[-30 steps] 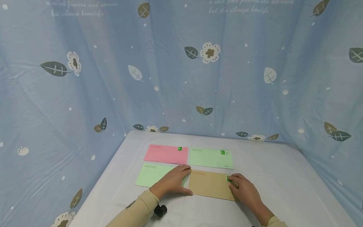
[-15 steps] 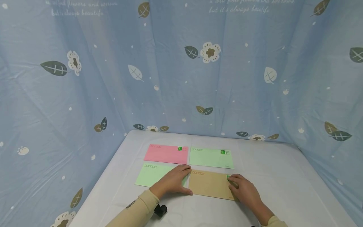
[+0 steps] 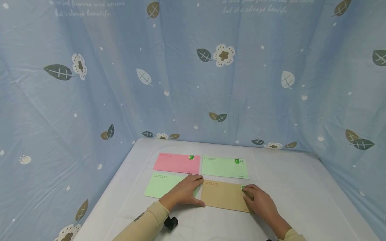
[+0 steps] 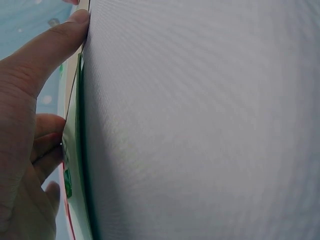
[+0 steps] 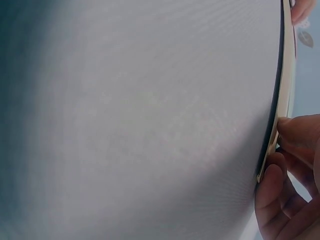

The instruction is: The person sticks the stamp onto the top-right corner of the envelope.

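Observation:
A tan envelope (image 3: pixel 222 196) lies flat at the front right of a group of envelopes. My left hand (image 3: pixel 184 191) rests across the front-left green envelope (image 3: pixel 159 186), its thumb at the tan envelope's left edge and its fingertips near that envelope's upper left corner. At the other end, my right hand (image 3: pixel 261 201) has bent fingers on the tan envelope's right side, the forefinger partly covering a green stamp (image 3: pixel 242 188) in the upper corner. In the right wrist view the thumb (image 5: pixel 295 131) touches the envelope. I cannot tell whether the right fingers pinch the stamp or only press it.
Behind lie a pink envelope (image 3: pixel 175 164) and another green envelope (image 3: pixel 224 168), each with a green stamp. All are on a white-covered table (image 3: pixel 301 194). A black object (image 3: pixel 171 223) shows beside the left sleeve. A patterned blue curtain (image 3: pixel 181 83) surrounds the table's back and sides.
Slightly less of the stamp shows beneath my right fingers than a second ago. My left hand and the envelopes have stayed in place.

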